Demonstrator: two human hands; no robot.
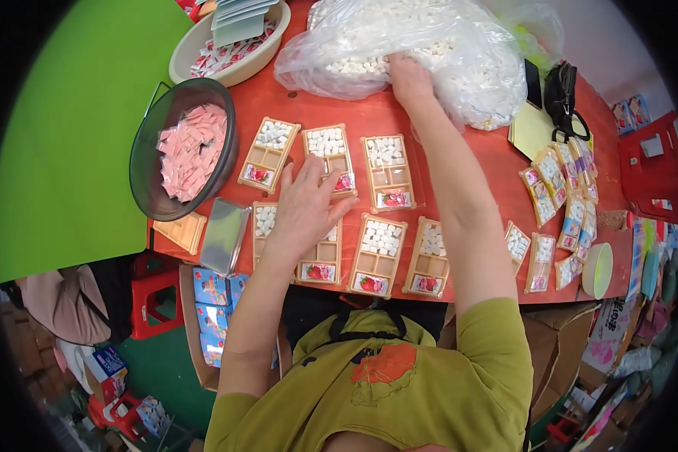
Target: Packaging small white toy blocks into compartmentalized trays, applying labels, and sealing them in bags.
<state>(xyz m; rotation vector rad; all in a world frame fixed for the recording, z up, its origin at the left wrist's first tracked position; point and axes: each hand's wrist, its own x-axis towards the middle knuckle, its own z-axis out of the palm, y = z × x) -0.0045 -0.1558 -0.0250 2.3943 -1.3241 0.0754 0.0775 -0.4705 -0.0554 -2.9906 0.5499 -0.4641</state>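
My left hand [309, 202] lies with its fingers spread over a light-brown compartment tray [342, 163], with its fingertips on or just above it. That tray holds small white marshmallow-like pieces [326, 142] and a red-and-white sachet. Farther off, my right hand [411, 78] reaches into a large clear plastic bag [478, 90] full of the same white pieces; its fingertips are hidden there. A similar tray [388, 175] stands between my arms, and another [267, 154] lies to the left. Several more trays line the near edge, partly covered by my left arm.
At the left stand a dark bowl [230, 128] of pink sachets and a cream basin [279, 34] of red-and-white sachets. A clear plastic box [224, 237] sits by the near edge. Packed trays [542, 192], black scissors [572, 126] and a pale green bowl [597, 270] are at the right.
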